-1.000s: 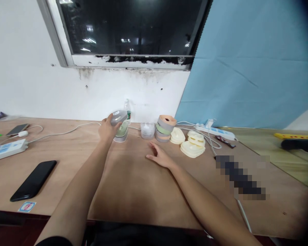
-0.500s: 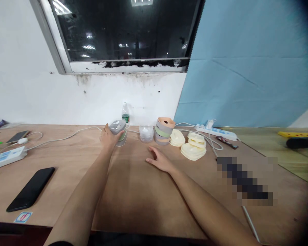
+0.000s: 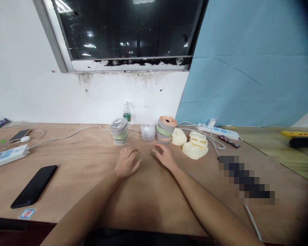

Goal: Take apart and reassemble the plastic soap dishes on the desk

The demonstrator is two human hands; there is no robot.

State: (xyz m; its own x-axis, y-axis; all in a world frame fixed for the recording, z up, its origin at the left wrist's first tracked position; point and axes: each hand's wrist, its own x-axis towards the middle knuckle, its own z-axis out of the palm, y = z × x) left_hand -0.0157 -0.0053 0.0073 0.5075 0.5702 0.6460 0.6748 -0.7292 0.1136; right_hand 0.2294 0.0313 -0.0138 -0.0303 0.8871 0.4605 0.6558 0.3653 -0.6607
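Note:
My left hand (image 3: 127, 162) is open over the wooden table, fingers apart and holding nothing. A stack of grey and green containers (image 3: 119, 131) stands just beyond it, apart from the fingers. My right hand (image 3: 164, 156) is also open and free of any object. Past its fingertips are a pile of clear round plastic pieces (image 3: 148, 132) and a leaning stack of peach, grey and green sleeve-like rings (image 3: 166, 130). To its right lie cream-coloured lid-like pieces in several piles, a small pile (image 3: 179, 136) and a larger pile (image 3: 195, 149).
A plastic bottle (image 3: 127, 113) stands by the wall. A black phone (image 3: 34, 186) lies at left, with a white power strip (image 3: 10, 155) behind it. Another power strip (image 3: 218, 131), cables and a wrapper (image 3: 229, 141) are at right. A blurred patch (image 3: 246, 177) hides a dark object.
My left hand has let go of the grey and green container stack and come back toward me and to the right. My right hand has moved slightly right.

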